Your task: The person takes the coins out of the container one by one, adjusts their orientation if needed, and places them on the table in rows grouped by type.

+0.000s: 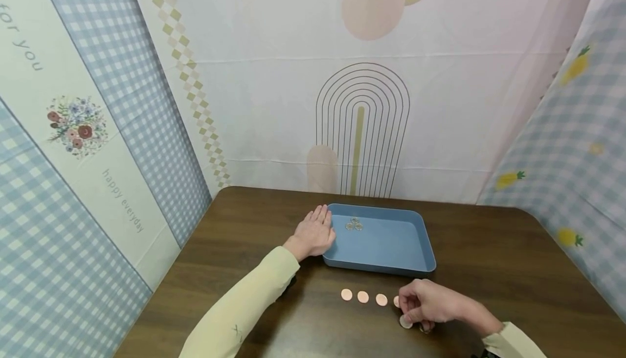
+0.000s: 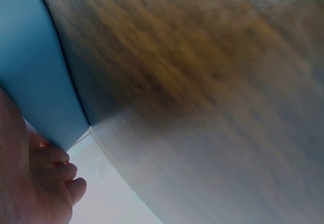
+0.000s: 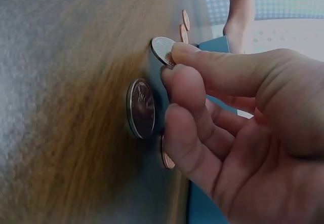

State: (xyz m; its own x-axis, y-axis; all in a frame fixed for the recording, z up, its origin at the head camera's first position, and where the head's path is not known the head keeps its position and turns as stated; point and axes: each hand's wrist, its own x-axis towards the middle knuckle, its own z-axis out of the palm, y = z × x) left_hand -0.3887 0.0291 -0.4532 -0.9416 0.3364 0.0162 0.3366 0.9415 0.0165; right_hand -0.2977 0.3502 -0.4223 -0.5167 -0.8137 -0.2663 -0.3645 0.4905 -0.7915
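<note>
My right hand pinches a silver coin between thumb and forefinger, close over the table, with the coin tilted. Just below the curled fingers, another silver coin lies flat on the wood; in the head view the fingers partly cover it. A row of several copper coins runs left from this hand, the rightmost partly hidden by it. At the left wall of a blue tray, my left hand rests with its fingers extended along the rim. Three small coins lie grouped inside the tray at its upper left.
The dark wooden table has rounded far corners and carries the tray near its far edge. A patterned cloth hangs behind it, with checked cloths on both sides.
</note>
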